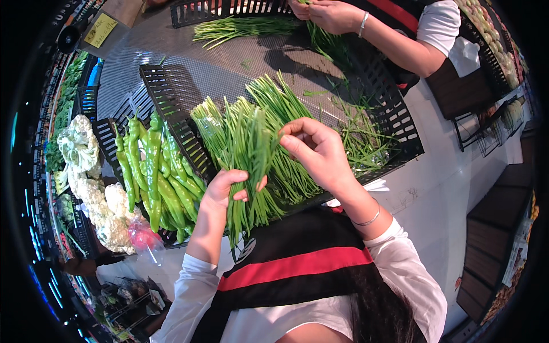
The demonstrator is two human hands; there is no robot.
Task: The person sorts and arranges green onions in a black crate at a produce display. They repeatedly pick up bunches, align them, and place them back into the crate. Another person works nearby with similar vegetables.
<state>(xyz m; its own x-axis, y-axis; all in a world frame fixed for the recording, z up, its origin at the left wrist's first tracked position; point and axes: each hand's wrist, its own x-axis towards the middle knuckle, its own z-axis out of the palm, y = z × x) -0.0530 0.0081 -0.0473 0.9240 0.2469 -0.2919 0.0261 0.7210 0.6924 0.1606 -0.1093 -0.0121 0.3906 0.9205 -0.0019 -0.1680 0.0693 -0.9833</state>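
My left hand [229, 186] is closed around the lower middle of an upright bunch of green garlic chives [253, 145]. Beside the top of that bunch, my right hand [315, 148] has its thumb and index finger close together at the leaf edge; whether they pinch a stem cannot be told. Behind and to the right of the bunch lie more chives [287, 103], their pale ends pointing away from me. Loose green trimmings [364, 137] are scattered at the right, by the slotted wall of a black plastic crate [399, 120].
Long green peppers [154, 158] fill a section at left, beside a black slotted divider [171, 111]. Cauliflowers [81, 145] and a bagged red item [143, 236] sit further left. Across the display, a co-worker's hands [332, 15] handle greens near another chive pile [240, 28].
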